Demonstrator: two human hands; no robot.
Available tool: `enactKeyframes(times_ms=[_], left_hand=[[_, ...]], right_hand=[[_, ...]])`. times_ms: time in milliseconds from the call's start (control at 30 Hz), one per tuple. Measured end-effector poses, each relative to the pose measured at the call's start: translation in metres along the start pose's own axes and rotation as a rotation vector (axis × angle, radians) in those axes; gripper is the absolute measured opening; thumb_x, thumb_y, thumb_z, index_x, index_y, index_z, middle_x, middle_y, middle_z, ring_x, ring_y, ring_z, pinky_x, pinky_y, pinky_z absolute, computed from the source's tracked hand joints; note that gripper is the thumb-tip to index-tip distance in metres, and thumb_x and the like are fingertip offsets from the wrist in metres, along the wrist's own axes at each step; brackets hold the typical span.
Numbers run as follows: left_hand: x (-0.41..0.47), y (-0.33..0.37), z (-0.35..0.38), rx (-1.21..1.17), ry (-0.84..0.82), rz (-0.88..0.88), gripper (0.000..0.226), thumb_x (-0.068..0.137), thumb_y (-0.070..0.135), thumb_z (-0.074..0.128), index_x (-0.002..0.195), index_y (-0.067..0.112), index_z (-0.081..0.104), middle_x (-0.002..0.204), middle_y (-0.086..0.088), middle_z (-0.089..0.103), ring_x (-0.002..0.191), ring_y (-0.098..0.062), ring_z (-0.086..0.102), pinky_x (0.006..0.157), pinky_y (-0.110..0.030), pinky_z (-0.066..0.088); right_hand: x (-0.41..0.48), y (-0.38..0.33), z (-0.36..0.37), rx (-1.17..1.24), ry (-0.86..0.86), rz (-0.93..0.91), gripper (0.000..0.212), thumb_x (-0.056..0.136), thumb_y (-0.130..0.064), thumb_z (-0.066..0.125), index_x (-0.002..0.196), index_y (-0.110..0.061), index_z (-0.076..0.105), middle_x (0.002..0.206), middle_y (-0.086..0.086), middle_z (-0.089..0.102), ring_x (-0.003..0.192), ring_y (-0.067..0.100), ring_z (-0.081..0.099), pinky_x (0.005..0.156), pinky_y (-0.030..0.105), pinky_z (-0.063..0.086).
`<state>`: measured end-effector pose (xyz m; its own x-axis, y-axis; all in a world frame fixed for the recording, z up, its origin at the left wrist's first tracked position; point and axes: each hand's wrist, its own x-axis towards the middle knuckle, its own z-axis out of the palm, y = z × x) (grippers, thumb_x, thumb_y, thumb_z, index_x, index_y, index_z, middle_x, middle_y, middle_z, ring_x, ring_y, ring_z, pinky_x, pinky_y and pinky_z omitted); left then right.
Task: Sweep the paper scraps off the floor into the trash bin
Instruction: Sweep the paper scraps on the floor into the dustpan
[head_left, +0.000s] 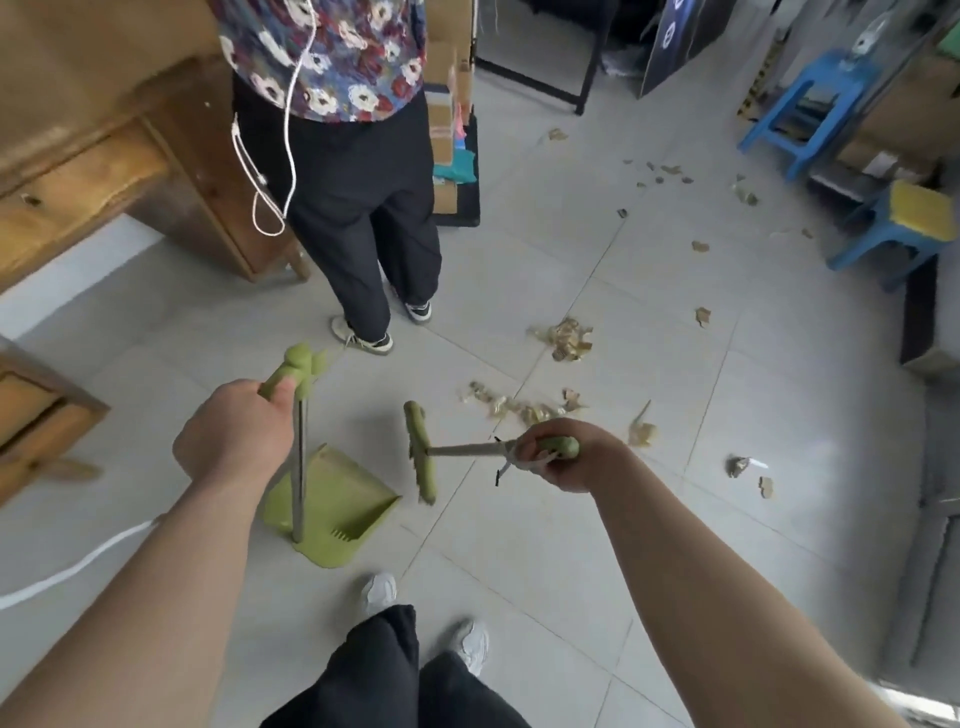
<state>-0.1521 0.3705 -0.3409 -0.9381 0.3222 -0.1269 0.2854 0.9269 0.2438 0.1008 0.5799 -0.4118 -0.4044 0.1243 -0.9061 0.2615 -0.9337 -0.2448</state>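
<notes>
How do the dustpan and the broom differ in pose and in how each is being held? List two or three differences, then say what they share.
The dustpan rests on the floor, handle upright; the broom hangs tilted, its head apparently off the tiles. The left hand grips the dustpan's top; the right hand grips the broom's end. The dustpan is a wide scoop; the broom's head is narrow. Both are green with metal handles.

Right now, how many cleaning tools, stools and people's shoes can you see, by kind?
Brooms: 1, the broom in the right hand.
Dustpans: 1, the dustpan held by the left hand.
Blue stools: 2, the far stool and the near stool.
Shoes: 4, 2 of the wearer, 2 of the bystander.
Total: 8.
</notes>
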Motion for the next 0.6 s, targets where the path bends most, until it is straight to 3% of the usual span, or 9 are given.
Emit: enactKeyframes(times_ms=[167,300,400,600], left_hand=[[0.001,-0.029,-0.002,-0.002,0.028,-0.070,0.049,0.096,0.053,0.038,0.088,0.012,0.064,0.075,-0.010,0.055,0.073,-0.033,0.050,0.067,-0.036,0.039],[0.004,-0.040,0.003,0.002,0.021,-0.094,0.050,0.097,0.053,0.037,0.086,0.012,0.064,0.067,-0.004,0.048,0.071,-0.031,0.047,0.064,-0.035,0.036],[0.008,-0.039,0.007,-0.005,-0.012,-0.099,0.050,0.097,0.052,0.036,0.084,0.013,0.062,0.062,-0.001,0.045,0.070,-0.031,0.049,0.063,-0.035,0.036],[0.028,-0.016,0.011,-0.030,-0.056,-0.045,0.046,0.098,0.051,0.035,0.086,0.015,0.061,0.069,-0.003,0.050,0.071,-0.031,0.048,0.064,-0.034,0.034]], right_hand=[[0.034,0.013,0.023,-0.201,-0.017,0.092,0.013,0.081,0.011,0.049,0.082,0.001,0.056,0.067,0.018,0.062,0.033,0.013,0.046,0.030,0.015,0.039],[0.049,0.003,0.013,-0.157,0.046,0.109,0.013,0.084,0.008,0.051,0.096,0.003,0.055,0.066,0.020,0.062,0.038,0.015,0.051,0.029,0.015,0.039],[0.051,-0.018,-0.006,-0.105,0.123,0.078,0.007,0.087,0.004,0.052,0.094,0.004,0.053,0.067,0.019,0.060,0.044,0.010,0.049,0.028,0.015,0.037],[0.040,-0.045,-0.028,0.115,0.167,-0.009,0.010,0.090,0.005,0.043,0.094,0.001,0.051,0.060,0.017,0.058,0.039,0.010,0.047,0.027,0.013,0.033]])
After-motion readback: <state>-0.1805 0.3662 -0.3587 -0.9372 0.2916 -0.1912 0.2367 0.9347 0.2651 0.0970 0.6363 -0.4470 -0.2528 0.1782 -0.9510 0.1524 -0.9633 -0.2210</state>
